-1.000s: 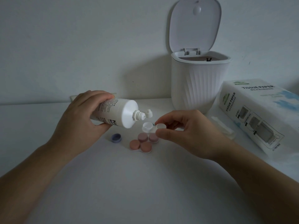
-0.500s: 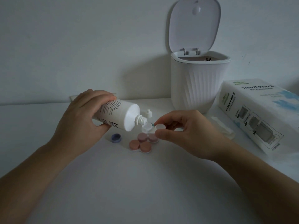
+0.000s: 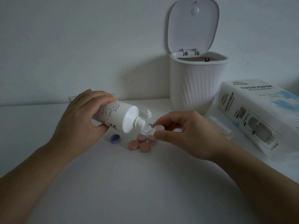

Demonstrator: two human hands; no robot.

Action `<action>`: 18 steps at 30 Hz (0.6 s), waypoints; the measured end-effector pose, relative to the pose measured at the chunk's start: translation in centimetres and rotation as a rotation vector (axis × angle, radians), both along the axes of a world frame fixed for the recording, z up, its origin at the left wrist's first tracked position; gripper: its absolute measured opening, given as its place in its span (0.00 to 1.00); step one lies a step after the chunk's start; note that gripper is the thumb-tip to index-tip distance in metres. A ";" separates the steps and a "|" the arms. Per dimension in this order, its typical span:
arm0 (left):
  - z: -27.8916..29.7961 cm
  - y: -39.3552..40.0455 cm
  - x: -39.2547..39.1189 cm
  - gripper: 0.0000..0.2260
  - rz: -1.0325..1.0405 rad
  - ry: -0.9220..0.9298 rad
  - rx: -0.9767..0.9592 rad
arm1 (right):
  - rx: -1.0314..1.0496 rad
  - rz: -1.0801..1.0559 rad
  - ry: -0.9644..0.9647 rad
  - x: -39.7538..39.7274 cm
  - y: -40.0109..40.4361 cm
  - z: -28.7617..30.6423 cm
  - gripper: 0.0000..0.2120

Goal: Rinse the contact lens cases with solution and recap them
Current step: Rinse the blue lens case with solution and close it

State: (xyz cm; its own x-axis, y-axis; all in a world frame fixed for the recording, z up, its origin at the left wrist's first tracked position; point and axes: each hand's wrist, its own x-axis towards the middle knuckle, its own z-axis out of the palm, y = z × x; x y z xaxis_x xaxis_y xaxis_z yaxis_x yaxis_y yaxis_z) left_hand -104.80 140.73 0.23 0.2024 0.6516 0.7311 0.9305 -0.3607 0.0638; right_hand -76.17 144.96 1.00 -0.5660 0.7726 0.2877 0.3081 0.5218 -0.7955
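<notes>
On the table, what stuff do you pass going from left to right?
Purple cap → solution bottle → pink lens cases → white bin → tissue pack.

White table (image 3: 145,191) set flush against a plain pale wall (image 3: 80,46); dim, even light, with soft shadows cast on the wall. A small white ribbed bin (image 3: 196,88) stands on the table at the wall, its hinged lid (image 3: 193,25) raised upright against the wall and its dark interior partly visible. Just right of the bin lies a wrapped pack printed "TISSUE PAPER" (image 3: 252,115), angled toward the near right edge. Left of the bin, the junction of table and wall runs as a straight horizontal line.
</notes>
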 end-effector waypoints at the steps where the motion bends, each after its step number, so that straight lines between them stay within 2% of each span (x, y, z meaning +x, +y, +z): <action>1: 0.0 0.0 0.0 0.27 0.000 0.004 0.001 | 0.002 0.002 0.001 0.0 0.0 0.0 0.05; 18: -0.1 0.1 0.2 0.26 -0.008 0.039 0.041 | 0.000 -0.006 -0.010 0.0 0.1 -0.1 0.05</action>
State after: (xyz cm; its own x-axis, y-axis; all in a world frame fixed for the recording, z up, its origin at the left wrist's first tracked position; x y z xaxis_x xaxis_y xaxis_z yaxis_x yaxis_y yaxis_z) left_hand -104.63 140.81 0.13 0.2358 0.6199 0.7484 0.9293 -0.3692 0.0131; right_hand -76.18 145.01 0.89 -0.5643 0.7761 0.2815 0.3194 0.5197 -0.7924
